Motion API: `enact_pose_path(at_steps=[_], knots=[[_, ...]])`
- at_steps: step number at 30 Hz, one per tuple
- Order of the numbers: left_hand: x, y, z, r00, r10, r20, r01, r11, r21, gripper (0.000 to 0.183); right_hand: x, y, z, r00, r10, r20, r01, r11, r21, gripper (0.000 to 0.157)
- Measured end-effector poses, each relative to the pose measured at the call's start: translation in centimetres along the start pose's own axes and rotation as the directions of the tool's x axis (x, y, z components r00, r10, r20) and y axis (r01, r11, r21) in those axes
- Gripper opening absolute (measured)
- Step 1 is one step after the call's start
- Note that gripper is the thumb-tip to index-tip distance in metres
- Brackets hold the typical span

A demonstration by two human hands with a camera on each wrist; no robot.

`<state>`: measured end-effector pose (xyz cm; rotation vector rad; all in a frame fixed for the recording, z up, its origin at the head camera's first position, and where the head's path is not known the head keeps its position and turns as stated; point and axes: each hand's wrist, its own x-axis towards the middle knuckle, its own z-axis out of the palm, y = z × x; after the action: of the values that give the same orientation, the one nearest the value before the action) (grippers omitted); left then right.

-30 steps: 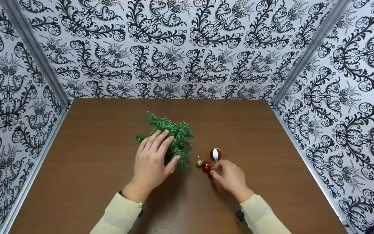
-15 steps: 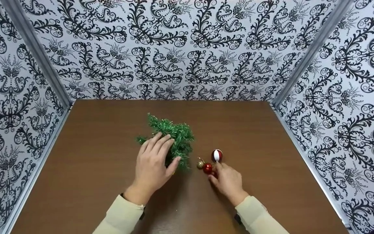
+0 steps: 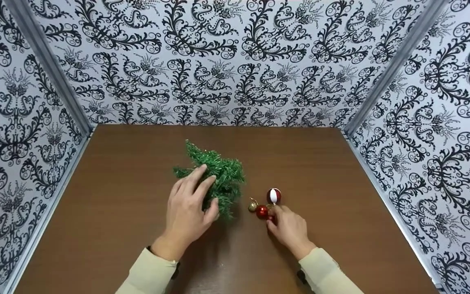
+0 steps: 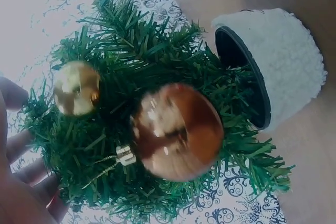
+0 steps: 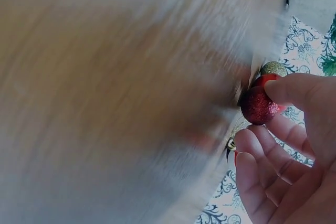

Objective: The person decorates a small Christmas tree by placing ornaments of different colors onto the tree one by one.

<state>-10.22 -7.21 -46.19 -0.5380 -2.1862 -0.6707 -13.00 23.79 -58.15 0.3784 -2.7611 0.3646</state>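
Observation:
A small green artificial Christmas tree (image 3: pixel 226 175) stands left of the table's middle. Against its near left side my left hand (image 3: pixel 188 208) rests with fingers spread and fairly straight. In the left wrist view, a large shiny copper bauble (image 4: pixel 178 132) and a smaller gold bauble (image 4: pixel 76 88) are on the branches, above a fluffy white pot (image 4: pixel 291 69). My right hand (image 3: pixel 291 228) pinches a red glitter bauble (image 5: pixel 258 106) between thumb and fingers, low at the table. Around it lie a shiny red bauble (image 3: pixel 262 211), a gold glitter bauble (image 3: pixel 252 207) and a red-and-white bauble (image 3: pixel 273 195).
The brown wooden table (image 3: pixel 137 155) is walled in at the back and both sides by panels (image 3: pixel 218 61) with black-and-white scroll patterns. Grey metal strips (image 3: pixel 386 69) run along the corners.
My right hand has come down onto the red glitter bauble and now pinches it. My left hand has shifted slightly on the tree, its thumb drawn in closer to the fingers.

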Motion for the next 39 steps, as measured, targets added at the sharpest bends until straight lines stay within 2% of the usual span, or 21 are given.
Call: enact_pose_path(at_steps=[8,14,24,31,39], knots=[[-0.7,-0.8,-1.0,1.0,-0.017,-0.002,0.017,1.0,0.009,0.046,0.0,-0.1,-0.1,1.0,0.011,0.018,-0.011,1.0,0.021,0.021],[-0.7,-1.4,-1.6,1.0,-0.002,0.013,0.002,1.0,0.001,0.046,0.0,-0.1,-0.2,0.998,0.036,0.056,-0.037,0.999,0.025,0.02],[-0.7,-1.9,-2.9,0.996,-0.013,0.088,0.013,1.0,-0.007,0.047,0.1,0.1,-0.1,0.997,0.032,0.07,-0.034,0.999,0.019,0.021],[-1.0,-2.4,-2.9,0.994,-0.02,0.111,0.02,1.0,0.005,0.048,0.0,0.2,-0.1,0.999,0.017,0.03,-0.018,0.999,0.046,0.017],[-1.0,-2.9,-2.9,0.996,-0.006,0.088,0.007,1.0,-0.011,0.048,0.0,0.3,0.0,0.998,0.034,0.048,-0.038,0.996,0.08,0.017]])
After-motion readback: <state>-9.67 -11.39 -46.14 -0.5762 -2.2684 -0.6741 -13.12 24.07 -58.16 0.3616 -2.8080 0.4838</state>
